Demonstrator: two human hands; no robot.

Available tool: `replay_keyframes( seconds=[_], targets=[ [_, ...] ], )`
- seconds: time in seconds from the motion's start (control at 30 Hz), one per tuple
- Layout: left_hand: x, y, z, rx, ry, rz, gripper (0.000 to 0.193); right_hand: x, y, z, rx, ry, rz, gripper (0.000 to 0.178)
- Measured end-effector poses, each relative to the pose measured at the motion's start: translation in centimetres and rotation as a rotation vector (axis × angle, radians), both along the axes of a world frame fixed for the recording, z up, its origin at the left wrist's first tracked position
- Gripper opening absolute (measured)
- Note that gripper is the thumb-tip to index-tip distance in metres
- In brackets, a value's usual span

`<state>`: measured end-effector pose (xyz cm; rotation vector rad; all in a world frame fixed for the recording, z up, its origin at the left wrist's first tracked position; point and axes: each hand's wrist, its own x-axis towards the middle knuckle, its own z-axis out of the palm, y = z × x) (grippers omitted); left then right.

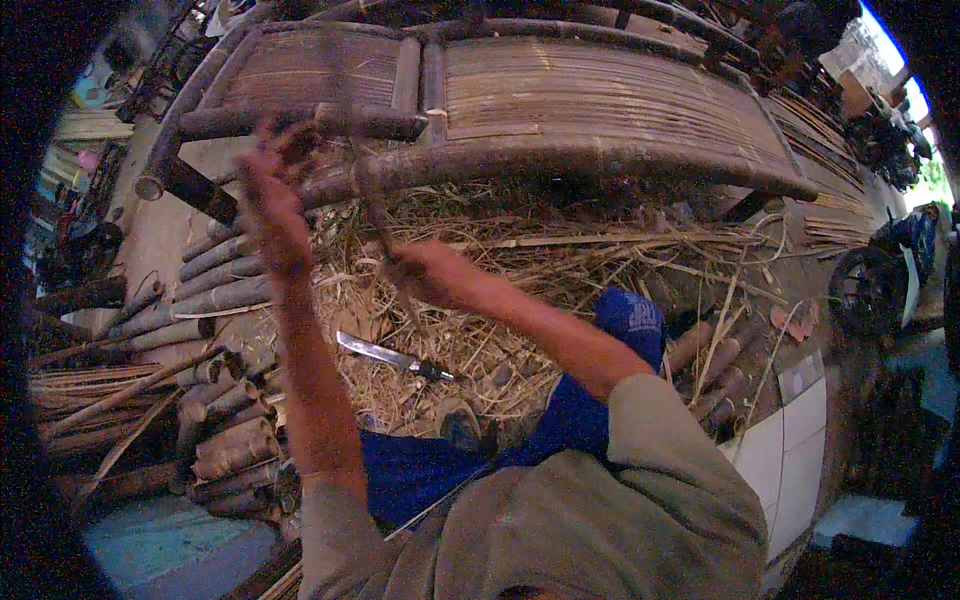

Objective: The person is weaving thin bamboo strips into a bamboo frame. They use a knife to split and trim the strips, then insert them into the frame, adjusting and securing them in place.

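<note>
My right hand (435, 275) is closed around a long, thin, dark strip (376, 210), probably bamboo. The strip runs up in front of the bamboo bench (480, 160) and down past my fist; motion blurs it. My left hand (275, 185) is raised near the bench's left part, also blurred, with its fingers apart and nothing visible in it. A large knife (385, 353) with a bright blade and black handle lies on the shavings between my legs, below both hands.
Bamboo shavings and loose strips (450, 330) cover the floor under the bench. Cut bamboo poles (235, 440) are stacked at my left, with more pieces (715, 365) beside my right knee. A wheel (865, 290) stands at far right, near white tiles (785, 440).
</note>
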<state>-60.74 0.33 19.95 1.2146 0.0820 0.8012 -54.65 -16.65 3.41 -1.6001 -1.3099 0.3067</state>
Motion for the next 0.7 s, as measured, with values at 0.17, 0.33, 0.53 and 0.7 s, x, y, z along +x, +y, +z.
replay_keyframes(
  seconds=[0.17,0.33,0.53,0.7],
  targets=[
    [-7.1,1.7,5.6,-0.002,0.022,-0.079,0.058,-7.2,5.9,-4.3,-0.202,-0.174,0.276,0.035],
    [-15.0,3.7,6.9,0.216,0.053,0.393,0.042,-11.7,3.8,-7.2,-0.031,0.214,0.039,0.047],
    [-21.1,4.3,9.0,0.364,0.078,0.904,0.029,-15.8,0.7,-19.1,-0.743,0.068,-0.068,0.053],
    [-23.3,4.2,9.7,0.238,0.014,1.114,0.025,-16.4,1.6,-22.7,-0.965,0.031,-0.053,0.06]
  ],
)
